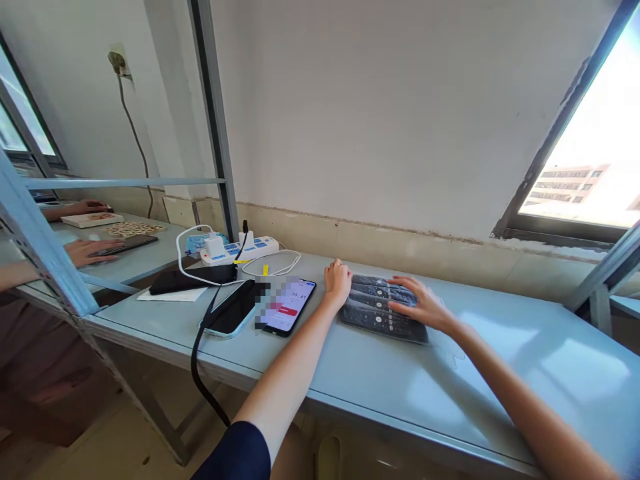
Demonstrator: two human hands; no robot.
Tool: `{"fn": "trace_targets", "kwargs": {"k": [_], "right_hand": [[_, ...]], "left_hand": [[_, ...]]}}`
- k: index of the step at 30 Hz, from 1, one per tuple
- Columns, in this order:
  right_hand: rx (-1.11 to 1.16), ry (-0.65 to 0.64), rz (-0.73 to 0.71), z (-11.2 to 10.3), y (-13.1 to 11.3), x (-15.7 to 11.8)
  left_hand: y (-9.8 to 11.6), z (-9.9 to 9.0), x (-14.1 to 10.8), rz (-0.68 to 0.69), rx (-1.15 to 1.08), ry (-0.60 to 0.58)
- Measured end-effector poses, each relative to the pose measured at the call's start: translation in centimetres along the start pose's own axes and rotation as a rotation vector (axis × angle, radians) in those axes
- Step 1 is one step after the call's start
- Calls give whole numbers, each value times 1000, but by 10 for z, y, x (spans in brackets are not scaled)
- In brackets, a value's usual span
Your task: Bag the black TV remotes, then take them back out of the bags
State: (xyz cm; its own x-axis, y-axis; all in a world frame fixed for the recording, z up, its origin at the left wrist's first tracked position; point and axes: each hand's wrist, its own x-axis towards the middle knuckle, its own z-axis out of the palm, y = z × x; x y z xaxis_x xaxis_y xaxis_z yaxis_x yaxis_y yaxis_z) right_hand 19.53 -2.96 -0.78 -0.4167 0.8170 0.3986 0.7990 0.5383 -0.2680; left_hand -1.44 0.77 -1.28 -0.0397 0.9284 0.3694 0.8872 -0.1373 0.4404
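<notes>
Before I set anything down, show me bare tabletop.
Widest: tabletop right of the patterned cloth and right hand, toward the metal frame. Smaller: between the forearms, in front of the cloth. Crowded: left of the left hand, with smartphones and a power strip.

Left hand: palm hidden (curled inward). Lit phone partly pixelated. Right-hand window cropped.

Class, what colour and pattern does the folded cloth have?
The cloth is dark grey with small pale marks; head view.

one head-worn camera faces forward and down over the desk, wall ahead.
</notes>
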Motion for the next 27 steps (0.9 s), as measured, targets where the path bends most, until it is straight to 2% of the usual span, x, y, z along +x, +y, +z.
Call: {"fn": "trace_targets", "kwargs": {"k": [2, 4, 8, 19, 24, 27], "right_hand": [[-53, -164, 5, 8, -11, -1], [-107, -274, 37, 13, -19, 0], [-186, -376, 122, 17, -27, 2], [-335, -458, 324, 18, -35, 7], [-378, -448, 374, 14, -34, 6], [-389, -441, 439, 13, -25, 6]], "left_hand": [[0, -1, 0, -27, -33, 39], [1, -1, 0, -59, -59, 78], [3, -3, 1, -96, -100, 127], [4, -9, -3, -54, -108, 141], [7, -8, -6, 9, -73, 90], [9, -7, -8, 40, -37, 59]]}}
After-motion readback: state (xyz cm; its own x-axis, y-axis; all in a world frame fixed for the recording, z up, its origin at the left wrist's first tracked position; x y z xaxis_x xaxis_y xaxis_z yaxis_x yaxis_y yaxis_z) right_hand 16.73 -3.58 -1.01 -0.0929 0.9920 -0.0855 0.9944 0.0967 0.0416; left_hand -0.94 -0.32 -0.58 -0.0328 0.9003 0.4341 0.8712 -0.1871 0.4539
